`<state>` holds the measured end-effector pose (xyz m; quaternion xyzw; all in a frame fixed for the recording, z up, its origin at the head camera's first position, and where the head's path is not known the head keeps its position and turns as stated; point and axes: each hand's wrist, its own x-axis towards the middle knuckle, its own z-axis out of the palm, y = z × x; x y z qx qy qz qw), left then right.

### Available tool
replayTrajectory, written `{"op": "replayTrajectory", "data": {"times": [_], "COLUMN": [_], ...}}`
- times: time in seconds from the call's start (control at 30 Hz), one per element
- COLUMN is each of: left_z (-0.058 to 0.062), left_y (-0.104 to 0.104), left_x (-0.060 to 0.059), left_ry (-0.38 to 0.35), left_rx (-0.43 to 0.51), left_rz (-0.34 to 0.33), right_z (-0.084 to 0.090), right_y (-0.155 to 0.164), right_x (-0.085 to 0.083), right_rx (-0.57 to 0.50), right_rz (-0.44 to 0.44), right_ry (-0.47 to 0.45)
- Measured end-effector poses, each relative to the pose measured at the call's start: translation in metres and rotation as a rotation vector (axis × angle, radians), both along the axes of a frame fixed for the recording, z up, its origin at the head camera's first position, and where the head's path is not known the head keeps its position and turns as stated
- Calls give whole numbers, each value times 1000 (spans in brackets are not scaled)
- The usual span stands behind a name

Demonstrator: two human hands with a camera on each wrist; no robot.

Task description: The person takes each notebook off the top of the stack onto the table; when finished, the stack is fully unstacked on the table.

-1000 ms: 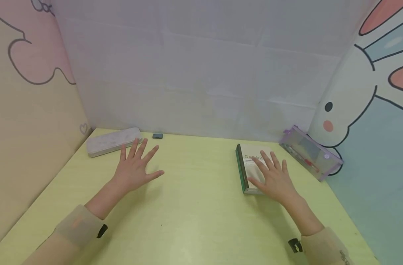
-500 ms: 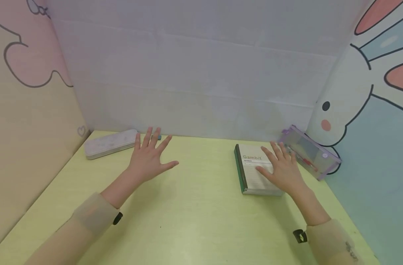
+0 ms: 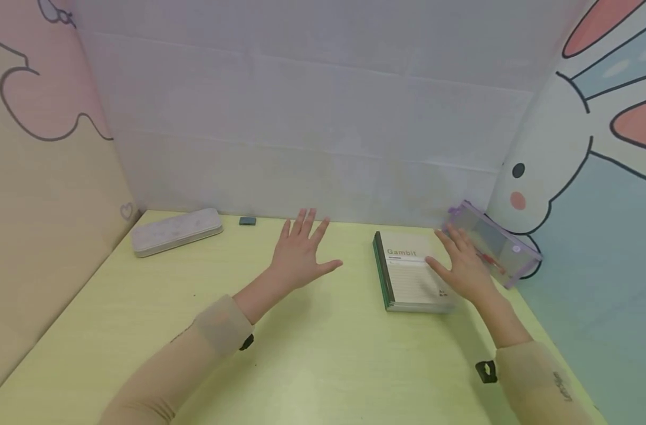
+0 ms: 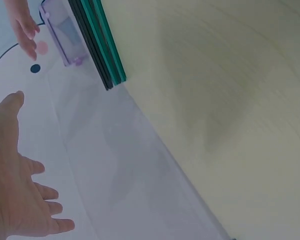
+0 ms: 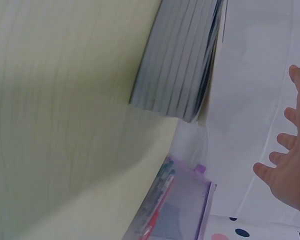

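My left hand [image 3: 299, 254] hovers over the middle of the table with its fingers spread, holding nothing; in the left wrist view the same hand [image 4: 20, 185] shows at the left edge. To its right lies a stack of notebooks [image 3: 410, 280], the top one cream with "Gambit" printed on it. Their dark and green spines [image 4: 97, 42] face the left wrist camera, the page edges [image 5: 177, 55] the right one. Over the stack's right side hangs my right hand [image 3: 466, 268], fingers straight and holding nothing. It overlaps a clear purple-edged pencil pouch [image 3: 514, 248] with pens inside.
A pale pencil case [image 3: 176, 232] lies at the back left of the yellow table [image 3: 323, 366]. A small dark block, perhaps an eraser [image 3: 247, 221], sits by the back wall [image 3: 323, 118]. Printed side walls enclose the table; a rabbit [image 3: 546, 159] is drawn on the right one.
My left hand has moved right, from beside the pencil case to mid-table. My right hand has shifted slightly right, uncovering more of the top notebook. The objects stay put.
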<state>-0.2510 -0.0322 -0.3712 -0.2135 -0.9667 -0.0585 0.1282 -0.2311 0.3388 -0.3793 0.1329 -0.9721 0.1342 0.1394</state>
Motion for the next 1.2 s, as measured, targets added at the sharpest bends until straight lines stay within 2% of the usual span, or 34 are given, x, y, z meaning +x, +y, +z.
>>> {"op": "replayTrajectory", "data": {"times": [0.13, 0.23, 0.4, 0.5, 0.73, 1.0, 1.2], "left_z": [-9, -18, -34, -43, -56, -67, -72], "left_y": [26, 44, 67, 80, 104, 120, 125], "left_x": [-2, -4, -9, -12, -15, -23, -26], "left_ry": [-27, -73, -189, -266, -402, -525, -581], "left_rx": [47, 119, 280, 336, 340, 348, 332], "left_rz": [-23, -33, -62, -76, -101, -139, -191], "right_z": [-11, -21, -37, -44, -54, -59, -61], "right_y": [10, 18, 30, 34, 42, 44, 45], "right_x": [-5, -9, -15, -17, -18, -20, -22], "right_rx": [-69, -106, -154, -186, -214, -228, -233], "right_rz": [25, 37, 46, 39, 26, 46, 29], "right_ry": [-48, -99, -151, -196, -322, -380, -395]}}
